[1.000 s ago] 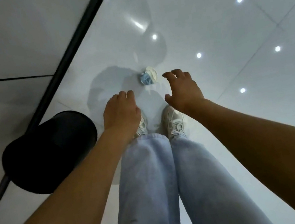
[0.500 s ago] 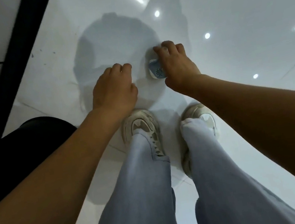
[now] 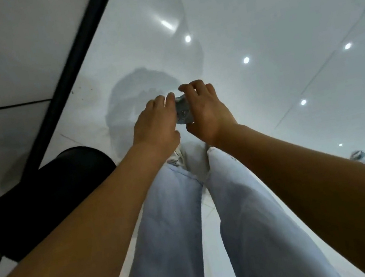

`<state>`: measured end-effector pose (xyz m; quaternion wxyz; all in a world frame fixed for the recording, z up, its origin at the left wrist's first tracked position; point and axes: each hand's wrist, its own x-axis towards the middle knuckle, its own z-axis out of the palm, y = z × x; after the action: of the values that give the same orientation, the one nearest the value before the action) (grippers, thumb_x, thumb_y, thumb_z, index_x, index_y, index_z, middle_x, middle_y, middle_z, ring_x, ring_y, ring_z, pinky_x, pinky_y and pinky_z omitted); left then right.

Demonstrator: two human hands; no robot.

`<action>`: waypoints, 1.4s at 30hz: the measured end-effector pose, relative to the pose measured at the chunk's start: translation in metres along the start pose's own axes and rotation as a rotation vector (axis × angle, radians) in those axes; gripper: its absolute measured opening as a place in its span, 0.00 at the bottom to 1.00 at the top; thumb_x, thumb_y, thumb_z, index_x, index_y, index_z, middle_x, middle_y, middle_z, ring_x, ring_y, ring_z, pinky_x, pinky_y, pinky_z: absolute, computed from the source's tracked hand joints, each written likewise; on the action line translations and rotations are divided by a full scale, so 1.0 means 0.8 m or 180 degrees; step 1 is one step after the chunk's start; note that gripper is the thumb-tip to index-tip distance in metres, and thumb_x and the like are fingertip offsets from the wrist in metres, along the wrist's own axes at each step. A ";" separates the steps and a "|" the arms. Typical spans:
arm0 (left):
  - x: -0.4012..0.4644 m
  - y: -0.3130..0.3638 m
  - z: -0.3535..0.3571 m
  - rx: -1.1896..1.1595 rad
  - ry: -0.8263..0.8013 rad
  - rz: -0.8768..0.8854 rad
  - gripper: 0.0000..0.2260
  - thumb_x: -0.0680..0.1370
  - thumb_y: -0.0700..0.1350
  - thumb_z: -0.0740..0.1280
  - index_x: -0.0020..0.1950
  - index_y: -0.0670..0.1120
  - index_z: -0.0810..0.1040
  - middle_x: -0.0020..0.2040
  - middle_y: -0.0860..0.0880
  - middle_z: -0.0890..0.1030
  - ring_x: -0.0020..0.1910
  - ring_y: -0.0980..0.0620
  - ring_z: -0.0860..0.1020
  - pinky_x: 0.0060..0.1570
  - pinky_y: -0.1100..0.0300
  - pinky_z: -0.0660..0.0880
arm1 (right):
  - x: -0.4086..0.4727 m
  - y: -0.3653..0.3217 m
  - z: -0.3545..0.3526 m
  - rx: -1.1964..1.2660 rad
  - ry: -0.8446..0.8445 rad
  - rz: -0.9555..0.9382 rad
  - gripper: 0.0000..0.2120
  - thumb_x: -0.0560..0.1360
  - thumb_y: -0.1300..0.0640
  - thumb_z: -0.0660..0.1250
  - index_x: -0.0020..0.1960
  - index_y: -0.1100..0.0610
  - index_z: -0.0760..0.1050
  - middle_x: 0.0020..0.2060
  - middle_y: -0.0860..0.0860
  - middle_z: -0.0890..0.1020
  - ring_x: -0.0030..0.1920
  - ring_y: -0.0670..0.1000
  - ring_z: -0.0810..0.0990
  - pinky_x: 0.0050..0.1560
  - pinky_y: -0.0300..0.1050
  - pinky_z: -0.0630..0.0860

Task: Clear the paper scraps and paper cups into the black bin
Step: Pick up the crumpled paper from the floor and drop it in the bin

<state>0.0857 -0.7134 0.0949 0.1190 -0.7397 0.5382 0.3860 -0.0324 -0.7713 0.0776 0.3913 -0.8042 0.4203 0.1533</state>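
Observation:
A crumpled blue-and-white paper cup (image 3: 183, 113) is held up off the glossy white floor between both hands. My right hand (image 3: 206, 112) curls around its right side, fingers over the top and thumb beneath. My left hand (image 3: 156, 124) touches its left side with the fingertips. Most of the cup is hidden by the fingers. The black bin (image 3: 48, 197) stands low on the left, partly behind my left forearm.
My legs in light blue jeans and pale shoes (image 3: 176, 158) fill the lower middle. A black floor strip (image 3: 73, 67) runs diagonally at the left. Another small scrap (image 3: 358, 154) lies on the floor at the far right. Ceiling lights reflect in the tiles.
My right hand closed on the cup and lifted it from the floor. My left hand moved in against the cup. The view rose, and the bin is more visible at the left.

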 end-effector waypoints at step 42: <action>-0.236 0.510 -0.042 0.2097 -0.0302 0.2351 0.24 0.75 0.45 0.66 0.69 0.46 0.64 0.58 0.48 0.73 0.54 0.49 0.73 0.49 0.61 0.67 | -0.573 0.208 -0.153 0.1664 0.1091 0.3125 0.30 0.75 0.61 0.65 0.74 0.55 0.59 0.72 0.54 0.63 0.70 0.56 0.63 0.64 0.49 0.70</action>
<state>-0.2852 -0.7604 0.3470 0.2260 -0.4044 0.8517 0.2451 -0.4497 -0.6661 0.3374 0.3864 -0.4051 0.8252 0.0756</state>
